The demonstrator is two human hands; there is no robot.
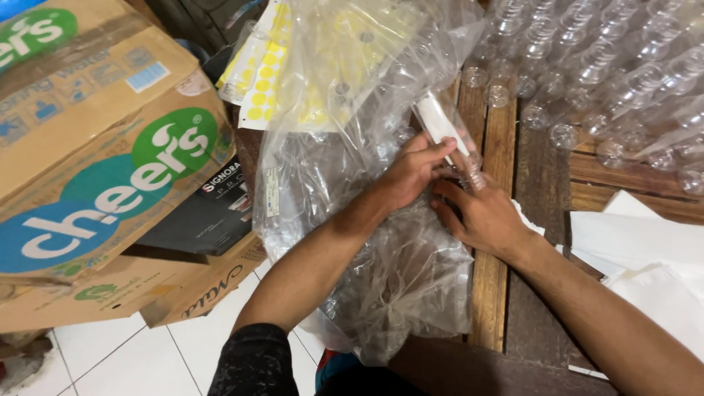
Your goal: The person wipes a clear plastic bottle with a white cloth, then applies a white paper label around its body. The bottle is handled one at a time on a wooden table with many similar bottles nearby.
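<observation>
My left hand (pixel 411 176) and my right hand (pixel 480 216) meet over a large clear plastic bag (pixel 352 220) that hangs off the edge of a wooden table (pixel 495 139). Between their fingers is a clear plastic bottle (pixel 458 150) with a white label strip on its side, tilted up to the left. The left hand's fingers wrap its lower part; the right hand's fingertips touch its neck end. More empty bottles show dimly inside the bag.
Rows of several empty clear bottles (pixel 609 66) lie on the table at the top right. White paper sheets (pixel 645 249) lie at the right. Sheets of yellow round stickers (pixel 264 73) rest behind the bag. Stacked cardboard boxes (pixel 103 161) stand at the left on a white tiled floor (pixel 147 359).
</observation>
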